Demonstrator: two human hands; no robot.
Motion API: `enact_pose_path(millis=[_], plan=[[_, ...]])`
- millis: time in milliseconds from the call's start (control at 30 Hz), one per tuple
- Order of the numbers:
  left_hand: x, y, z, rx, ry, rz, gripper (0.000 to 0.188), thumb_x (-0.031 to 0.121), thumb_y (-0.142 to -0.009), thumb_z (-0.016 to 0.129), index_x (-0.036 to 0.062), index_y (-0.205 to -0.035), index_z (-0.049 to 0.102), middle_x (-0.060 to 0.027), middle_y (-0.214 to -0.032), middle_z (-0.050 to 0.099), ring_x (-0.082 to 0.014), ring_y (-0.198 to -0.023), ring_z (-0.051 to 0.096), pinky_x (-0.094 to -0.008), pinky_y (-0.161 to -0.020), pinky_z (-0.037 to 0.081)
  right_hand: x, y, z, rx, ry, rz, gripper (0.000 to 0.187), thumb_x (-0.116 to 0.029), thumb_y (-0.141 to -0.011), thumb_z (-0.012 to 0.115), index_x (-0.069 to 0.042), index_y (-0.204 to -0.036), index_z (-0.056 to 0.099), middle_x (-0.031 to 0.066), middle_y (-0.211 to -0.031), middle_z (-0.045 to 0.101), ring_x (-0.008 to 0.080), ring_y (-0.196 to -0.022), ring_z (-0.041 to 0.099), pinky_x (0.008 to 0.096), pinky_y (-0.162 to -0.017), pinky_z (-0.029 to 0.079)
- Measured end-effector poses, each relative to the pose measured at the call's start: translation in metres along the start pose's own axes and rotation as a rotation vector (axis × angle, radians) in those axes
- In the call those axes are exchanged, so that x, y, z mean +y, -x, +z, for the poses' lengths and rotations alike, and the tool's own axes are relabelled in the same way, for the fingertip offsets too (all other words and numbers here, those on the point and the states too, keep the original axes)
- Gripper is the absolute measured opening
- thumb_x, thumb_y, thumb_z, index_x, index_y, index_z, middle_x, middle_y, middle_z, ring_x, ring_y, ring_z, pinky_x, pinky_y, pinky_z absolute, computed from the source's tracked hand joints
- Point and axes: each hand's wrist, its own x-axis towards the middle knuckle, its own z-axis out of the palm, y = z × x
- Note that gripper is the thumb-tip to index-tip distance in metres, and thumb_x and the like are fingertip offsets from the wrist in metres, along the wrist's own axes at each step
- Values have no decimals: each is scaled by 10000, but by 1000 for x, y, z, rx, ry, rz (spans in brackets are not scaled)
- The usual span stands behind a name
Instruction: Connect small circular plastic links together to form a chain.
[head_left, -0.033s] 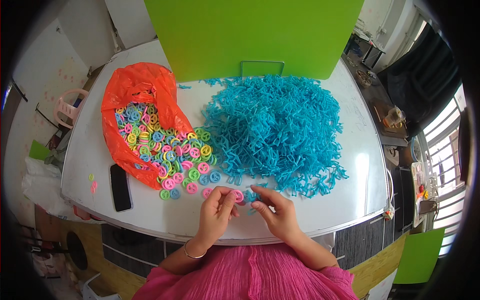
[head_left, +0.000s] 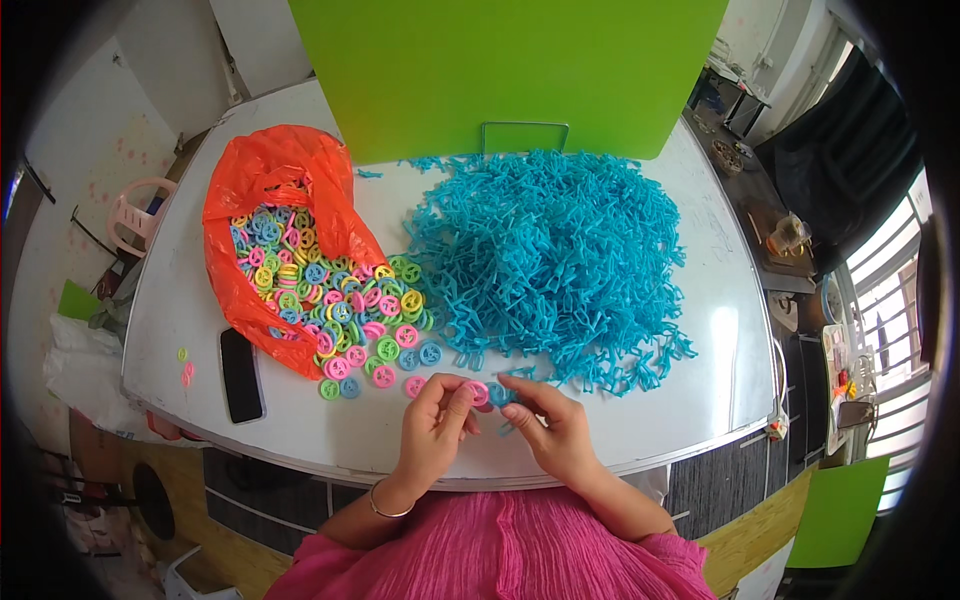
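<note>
Near the table's front edge, my left hand (head_left: 437,425) pinches a small pink plastic wheel (head_left: 478,393) between thumb and fingers. Close beside it, my right hand (head_left: 548,422) is closed on a small blue plastic piece (head_left: 498,394), partly covered by the fingertips. The pink wheel and the blue piece are side by side; whether they touch I cannot tell. A large heap of blue plastic pieces (head_left: 560,260) lies beyond my hands. To the left, many pink, green, yellow and blue wheels (head_left: 340,310) spill from a red plastic bag (head_left: 235,285).
The white table (head_left: 640,430) has a bright green board (head_left: 500,70) standing at its back with a metal wire loop (head_left: 525,124) in front. A dark phone (head_left: 241,376) lies left of the bag's mouth. A pink chair (head_left: 135,215) stands beyond the left side.
My right hand has shifted very slightly left, and the blue piece in its fingers sits at a slightly different angle. My left hand is almost unmoved.
</note>
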Motion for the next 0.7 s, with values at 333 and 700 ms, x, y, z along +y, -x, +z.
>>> enact_pose_path(millis=[333, 700], plan=[[-7, 4, 10, -22, -125, 91, 189, 209, -1008, 486, 34, -953, 533, -14, -778, 595, -61, -622, 550, -206, -539, 430, 10, 10, 10, -16, -398, 73, 225, 15, -903, 604, 30, -1124, 642, 91, -934, 622, 135, -760, 622, 242, -662, 552], [-1, 5, 11, 20, -119, 81, 190, 181, -980, 543, 8, -910, 583, -11, -694, 609, -61, -620, 565, -209, -547, 447, 13, 11, 16, 33, -258, 45, 312, 32, -903, 595, 6, -1214, 588, 72, -937, 600, 118, -806, 607, 237, -689, 534]])
